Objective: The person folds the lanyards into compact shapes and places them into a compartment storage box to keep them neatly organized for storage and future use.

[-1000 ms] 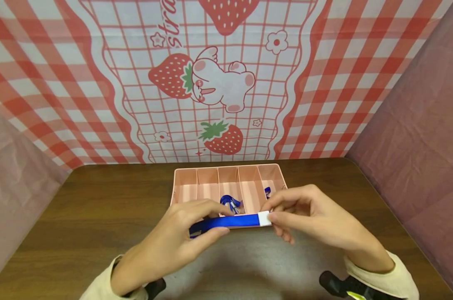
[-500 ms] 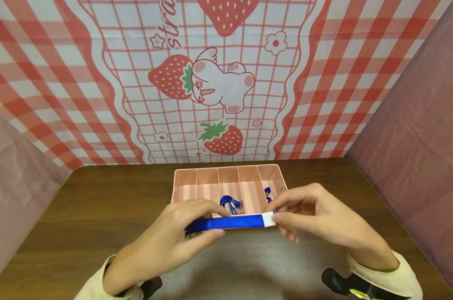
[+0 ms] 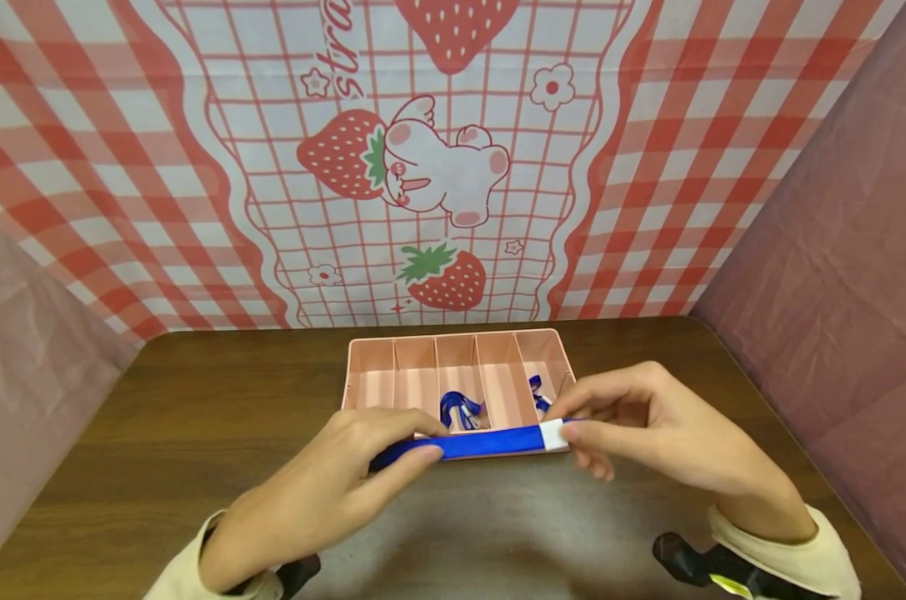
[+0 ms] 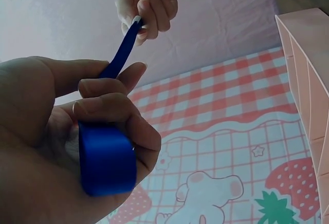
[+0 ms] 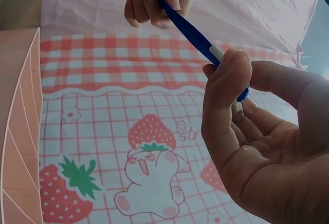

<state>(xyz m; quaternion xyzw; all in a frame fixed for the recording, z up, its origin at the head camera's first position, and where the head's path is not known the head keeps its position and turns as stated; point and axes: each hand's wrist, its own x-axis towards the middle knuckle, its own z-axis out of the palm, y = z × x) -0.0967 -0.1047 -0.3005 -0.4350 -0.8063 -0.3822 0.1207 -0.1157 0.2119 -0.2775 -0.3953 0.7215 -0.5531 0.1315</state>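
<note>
Between my hands a blue lanyard strap (image 3: 493, 443) is stretched sideways, in front of the pink divided tray (image 3: 370, 340). My left hand (image 3: 332, 479) pinches it between thumb and fingers, and in the left wrist view a wide loop of the blue strap (image 4: 108, 160) curls inside the palm. At the other end my right hand (image 3: 651, 425) pinches the strap by its white clasp (image 3: 553, 434). A short blue end pokes out past the right fingertips in the right wrist view. Part of the strap is hidden behind the left fingers.
A coiled blue lanyard (image 3: 460, 410) with white and metal parts lies in the tray's middle compartment. Another small blue piece (image 3: 537, 385) is in the far right one. The brown table (image 3: 220, 392) backs onto a strawberry-print cloth (image 3: 453, 167).
My right hand has moved to the right with the white clasp, and my left hand slightly left. More of the blue strap now shows between them.
</note>
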